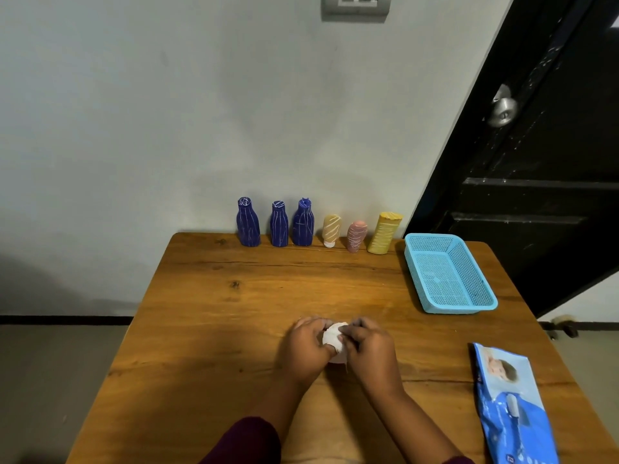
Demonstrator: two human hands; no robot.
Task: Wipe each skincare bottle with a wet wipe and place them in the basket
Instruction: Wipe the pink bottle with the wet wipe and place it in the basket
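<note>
Both hands meet over the middle of the wooden table (217,329). My left hand (306,349) and my right hand (370,348) grip a bunched white wet wipe (333,339) between them; whether a bottle sits inside it is hidden. Along the table's far edge stand three dark blue bottles (248,222), (279,224), (303,222), a small tan tube (331,230), a pink tube (356,236) and a yellow bottle (384,232). A light blue mesh basket (450,303) lies at the right with nothing in it.
A blue pack of wet wipes (512,406) lies at the table's near right corner. A grey wall rises behind the bottles. A black door with a metal knob (502,108) stands to the right of the table.
</note>
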